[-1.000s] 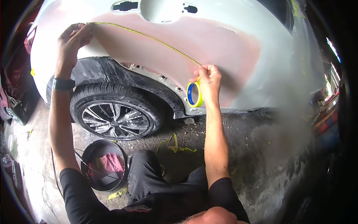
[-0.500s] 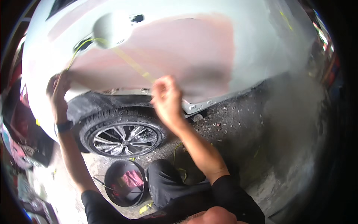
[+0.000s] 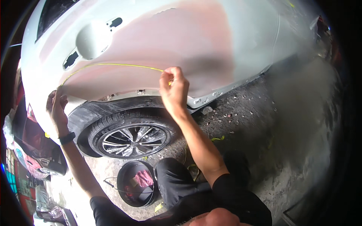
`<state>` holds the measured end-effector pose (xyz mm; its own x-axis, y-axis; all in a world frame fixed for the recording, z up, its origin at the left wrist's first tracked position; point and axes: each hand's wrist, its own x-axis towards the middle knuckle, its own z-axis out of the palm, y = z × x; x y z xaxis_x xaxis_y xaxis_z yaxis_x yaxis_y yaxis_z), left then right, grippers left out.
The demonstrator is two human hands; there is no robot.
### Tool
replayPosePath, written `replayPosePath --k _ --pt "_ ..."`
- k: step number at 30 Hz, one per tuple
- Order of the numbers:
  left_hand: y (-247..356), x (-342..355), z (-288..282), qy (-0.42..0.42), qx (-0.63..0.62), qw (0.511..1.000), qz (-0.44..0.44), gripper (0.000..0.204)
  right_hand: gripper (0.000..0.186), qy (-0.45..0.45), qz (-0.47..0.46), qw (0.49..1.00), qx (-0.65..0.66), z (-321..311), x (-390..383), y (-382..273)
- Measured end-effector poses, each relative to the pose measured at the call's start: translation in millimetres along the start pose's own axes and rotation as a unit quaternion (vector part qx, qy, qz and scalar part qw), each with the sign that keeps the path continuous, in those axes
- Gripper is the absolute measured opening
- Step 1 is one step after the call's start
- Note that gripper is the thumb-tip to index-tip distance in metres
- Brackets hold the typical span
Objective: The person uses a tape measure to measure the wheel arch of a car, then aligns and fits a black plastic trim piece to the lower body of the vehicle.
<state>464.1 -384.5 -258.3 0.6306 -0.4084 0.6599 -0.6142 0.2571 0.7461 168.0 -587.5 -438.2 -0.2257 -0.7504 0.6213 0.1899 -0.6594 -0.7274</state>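
My left hand (image 3: 56, 107), wearing a dark wristband, pinches one end of a thin yellow tape (image 3: 124, 64) at the lower left of the white car panel (image 3: 256, 34). My right hand (image 3: 174, 90) grips the tape farther right, beside a pink-tinted patch (image 3: 200, 34) on that panel; a bit of yellow shows behind its fingers, mostly hidden. The strip arcs between both hands, below two dark cutouts and a round recess (image 3: 92, 41). Whether it lies flat on the paint all along, I cannot tell.
Under the panel are the black wheel arch and tyre (image 3: 102, 132). A black bucket (image 3: 124, 196) with a pink cloth (image 3: 144, 178) stands by my knee. Yellow tape scraps (image 3: 218, 138) lie on the concrete floor (image 3: 241, 113). A dark red car (image 3: 39, 147) is at far left.
Both hands sit lower on the panel than a second ago, and my right hand is farther left. The tape now bows in an arc. The view has shifted along the panel.
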Motion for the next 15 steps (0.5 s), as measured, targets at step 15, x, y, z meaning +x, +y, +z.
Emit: replayPosePath --k 15 --pt "9 -12 17 -0.025 -0.047 0.999 -0.011 0.020 0.010 -0.080 0.179 0.980 0.043 -9 29 3"
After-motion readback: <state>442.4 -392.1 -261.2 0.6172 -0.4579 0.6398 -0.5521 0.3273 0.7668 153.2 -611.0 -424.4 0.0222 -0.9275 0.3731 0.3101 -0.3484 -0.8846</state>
